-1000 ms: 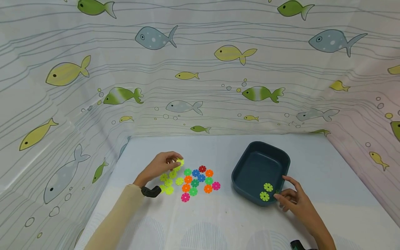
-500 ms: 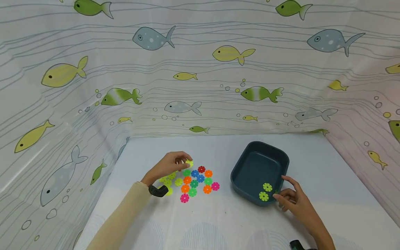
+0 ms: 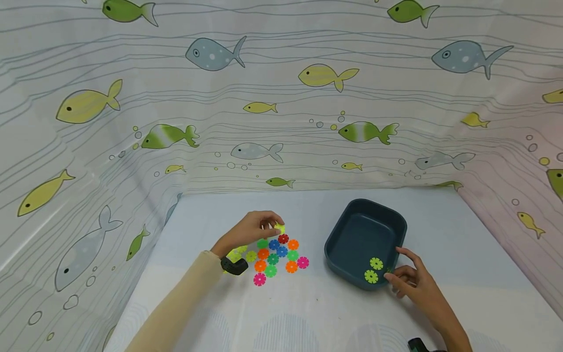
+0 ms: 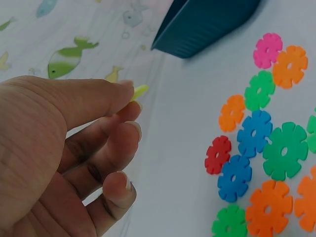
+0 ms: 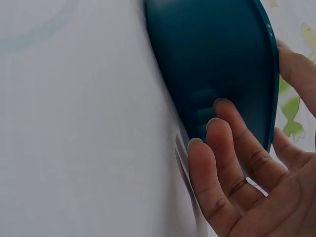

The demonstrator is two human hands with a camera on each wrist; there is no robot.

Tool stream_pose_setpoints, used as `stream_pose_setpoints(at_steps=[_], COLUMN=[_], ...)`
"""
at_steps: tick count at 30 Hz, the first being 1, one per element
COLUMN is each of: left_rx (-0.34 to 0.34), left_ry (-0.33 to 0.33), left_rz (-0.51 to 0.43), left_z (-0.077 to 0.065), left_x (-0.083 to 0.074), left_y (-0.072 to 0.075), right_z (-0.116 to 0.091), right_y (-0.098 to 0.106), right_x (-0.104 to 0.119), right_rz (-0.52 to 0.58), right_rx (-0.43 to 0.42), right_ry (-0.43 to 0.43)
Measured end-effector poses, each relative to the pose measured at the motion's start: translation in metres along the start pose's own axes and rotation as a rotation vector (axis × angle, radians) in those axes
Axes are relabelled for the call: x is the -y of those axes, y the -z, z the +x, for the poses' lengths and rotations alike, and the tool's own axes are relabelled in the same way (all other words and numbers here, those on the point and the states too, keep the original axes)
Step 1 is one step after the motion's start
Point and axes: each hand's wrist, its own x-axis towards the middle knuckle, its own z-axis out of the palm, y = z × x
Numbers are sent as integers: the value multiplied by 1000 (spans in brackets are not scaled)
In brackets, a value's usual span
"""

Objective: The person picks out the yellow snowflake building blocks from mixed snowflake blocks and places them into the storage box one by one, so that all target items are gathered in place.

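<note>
My left hand (image 3: 250, 230) pinches a yellow flower-shaped plastic disc (image 3: 280, 228) between thumb and fingertips, above the far edge of the loose discs. In the left wrist view the disc (image 4: 140, 92) shows edge-on past the thumb tip. Below it lie notched discs of the same kind: a red disc (image 3: 283, 238), a blue disc (image 3: 282, 252), an orange disc (image 3: 292, 267) and several others. At the right, my right hand (image 3: 415, 283) holds the near right corner of a dark blue plastic bin (image 3: 338, 234), thumb at the rim and fingers against the outer wall (image 5: 212, 54).
Inside the bin, two yellow-green discs (image 3: 371, 276) lie near its close corner, with a sliver of green by the right thumb. More yellow discs (image 3: 250, 256) lie partly under the left wrist. A fish-patterned curtain (image 3: 264, 127) walls the white table at the back and sides.
My left hand has moved right with the yellow disc, from over the yellow discs to above the red one. The right hand and the bin have stayed put.
</note>
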Motion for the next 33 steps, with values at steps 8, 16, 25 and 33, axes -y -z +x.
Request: stream_pose_setpoints(at_steps=[8,16,25,33], left_rx=[41,61,93,115], left_ry=[-59,-107,-140,-143], left_rz=[-14,-17,-20,-27], left_z=[13,25,37,45], left_x=[-9,-20,-28,-37], left_y=[-7,-10,-20,-27], right_z=[-1,1,1,1], right_y=[1,0,0,-1], right_x=[0,-1,-3,-2], right_rz=[-9,-13,-16,-11], right_rx=[13,-2,-5,-7], right_ry=[7,2,8,9])
